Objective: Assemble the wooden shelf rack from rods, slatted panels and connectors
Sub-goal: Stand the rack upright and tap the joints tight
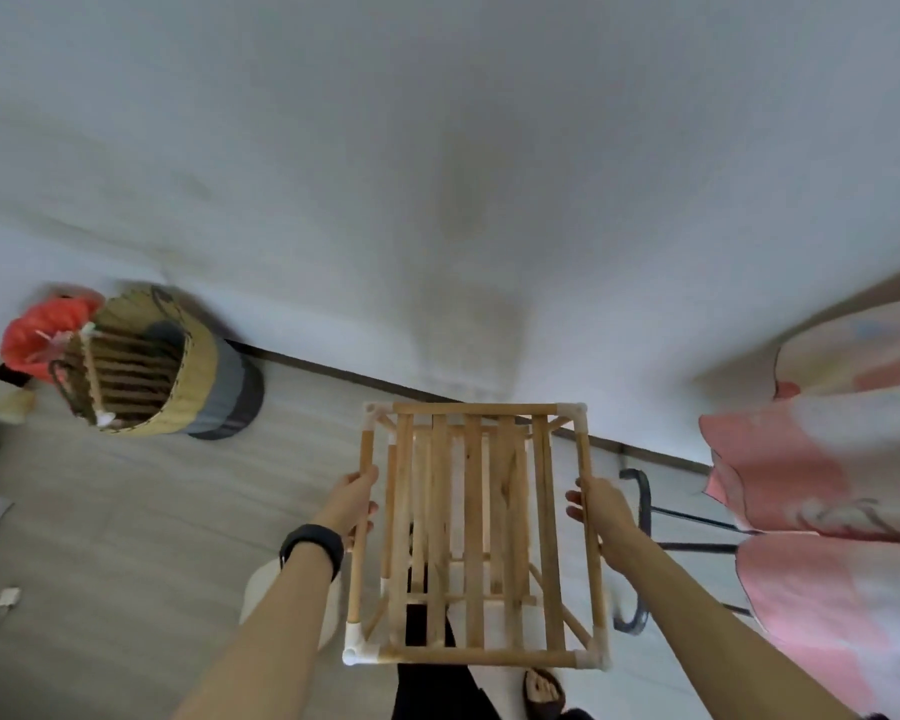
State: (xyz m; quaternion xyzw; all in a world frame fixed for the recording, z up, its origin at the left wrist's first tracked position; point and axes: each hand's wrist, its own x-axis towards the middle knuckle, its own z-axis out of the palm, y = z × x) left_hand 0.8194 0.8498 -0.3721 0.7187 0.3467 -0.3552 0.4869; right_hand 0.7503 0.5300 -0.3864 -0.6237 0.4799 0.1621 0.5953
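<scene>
The wooden shelf rack (471, 532) is in the lower centre, held above the floor (126, 511). The left hand (352, 498) clasps its left rod (366, 449), and the right hand (601, 511) clasps its right rod (584, 454). A woven basket (198, 376) stands at middle left with a red bag (42, 330) just beside it. Pink cloth (827, 459) hangs at right.

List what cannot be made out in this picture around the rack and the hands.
- Head view: lower shelf of the rack, hidden behind its top slats.
- Head view: contents of the basket, blurred and dark.
- Head view: small white thing at far left, too small to name.
- Head view: foot, partly cut off by the bottom edge.
</scene>
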